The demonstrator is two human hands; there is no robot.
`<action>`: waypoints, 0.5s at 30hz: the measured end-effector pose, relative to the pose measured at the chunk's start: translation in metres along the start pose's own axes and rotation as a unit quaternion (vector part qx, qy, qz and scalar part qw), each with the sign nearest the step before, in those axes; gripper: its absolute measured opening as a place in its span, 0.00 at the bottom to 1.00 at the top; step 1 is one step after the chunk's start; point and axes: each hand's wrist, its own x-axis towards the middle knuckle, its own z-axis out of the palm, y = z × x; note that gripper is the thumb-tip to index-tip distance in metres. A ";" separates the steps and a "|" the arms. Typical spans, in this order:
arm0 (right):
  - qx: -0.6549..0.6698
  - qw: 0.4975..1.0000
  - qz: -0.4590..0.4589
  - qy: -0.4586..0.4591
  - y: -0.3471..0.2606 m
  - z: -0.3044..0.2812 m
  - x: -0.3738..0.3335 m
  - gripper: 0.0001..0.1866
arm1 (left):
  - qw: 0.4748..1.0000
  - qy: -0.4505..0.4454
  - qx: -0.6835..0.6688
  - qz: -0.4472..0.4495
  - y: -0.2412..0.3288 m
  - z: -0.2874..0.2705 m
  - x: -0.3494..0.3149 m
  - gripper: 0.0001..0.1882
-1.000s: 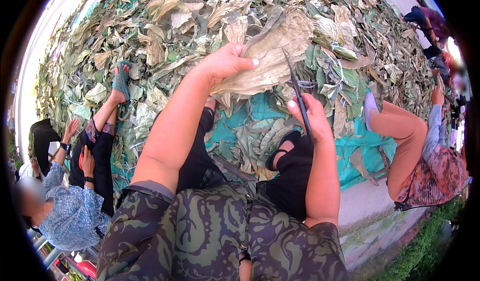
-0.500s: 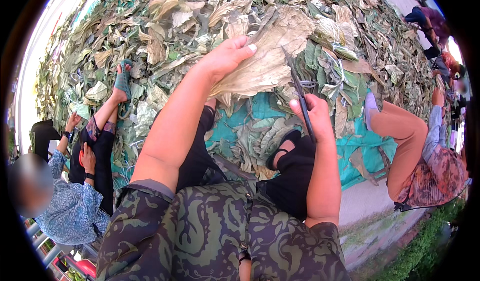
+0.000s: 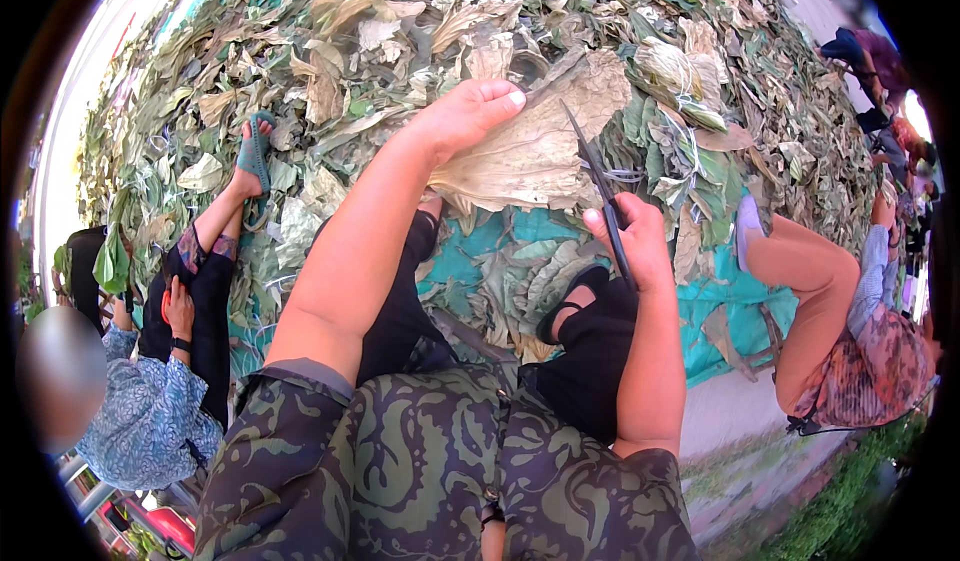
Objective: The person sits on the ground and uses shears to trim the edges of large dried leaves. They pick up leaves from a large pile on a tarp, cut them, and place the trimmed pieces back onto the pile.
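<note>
In my left hand (image 3: pixel 470 116), the fingers are closed on a large tan dried leaf (image 3: pixel 540 156) near its thick stalk side. The leaf spreads out broad and wrinkled to the right and below that hand. My right hand (image 3: pixel 638 239) is wrapped round the dark handle of a narrow-bladed knife (image 3: pixel 592 161). Its long dark blade points up and left, with the tip by the leaf's right part. Whether the blade touches the leaf I cannot tell. Bundles of leaves tied with pale string (image 3: pixel 685 141) lie just beyond the knife.
A wide heap of dried leaves (image 3: pixel 330 81) covers green-blue sheeting (image 3: pixel 700 301). One person (image 3: pixel 150 401) sits at the left, holding up a green leaf (image 3: pixel 112 261). Another person's bent leg (image 3: pixel 805 271) is at the right. My black sandals (image 3: pixel 575 306) rest by the heap.
Both my hands keep their holds, shifting only slightly with the view. The person at the left has raised a green leaf.
</note>
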 end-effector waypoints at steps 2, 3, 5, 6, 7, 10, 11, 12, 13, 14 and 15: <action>-0.026 0.999 -0.026 0.016 -0.001 0.001 0.000 0.27 | 0.999 -0.001 0.048 -0.011 0.003 -0.001 -0.001 0.11; -0.040 0.998 -0.040 0.022 -0.003 0.002 0.000 0.27 | 0.997 0.001 0.071 -0.016 0.004 -0.002 -0.003 0.11; -0.042 0.998 -0.041 0.004 -0.012 0.004 -0.001 0.24 | 0.993 -0.021 0.119 -0.012 -0.003 -0.009 0.000 0.11; -0.044 0.998 -0.040 -0.004 -0.016 0.004 -0.002 0.23 | 0.989 -0.033 0.142 -0.011 -0.004 -0.010 0.000 0.11; -0.048 0.998 -0.045 -0.004 -0.016 0.006 -0.001 0.23 | 0.987 -0.040 0.154 -0.003 -0.004 -0.011 -0.001 0.11; -0.070 0.997 -0.041 -0.005 -0.013 0.011 0.002 0.24 | 0.984 -0.043 0.171 0.003 -0.004 -0.012 -0.003 0.11; -0.082 0.996 -0.028 -0.008 -0.009 0.012 0.004 0.26 | 0.986 -0.032 0.166 -0.005 -0.005 -0.013 -0.002 0.10; -0.095 0.995 -0.016 -0.011 -0.007 0.012 0.006 0.27 | 0.987 -0.019 0.160 -0.014 -0.004 -0.014 -0.003 0.09; -0.096 0.995 -0.015 -0.012 -0.008 0.011 0.006 0.27 | 0.989 -0.025 0.145 -0.010 -0.003 -0.015 -0.004 0.09; -0.098 0.995 -0.014 -0.013 -0.008 0.011 0.006 0.27 | 0.991 -0.030 0.130 -0.006 -0.001 -0.015 -0.006 0.08; -0.099 0.995 -0.012 -0.014 -0.009 0.011 0.006 0.27 | 0.993 -0.037 0.114 -0.002 0.001 -0.014 -0.007 0.07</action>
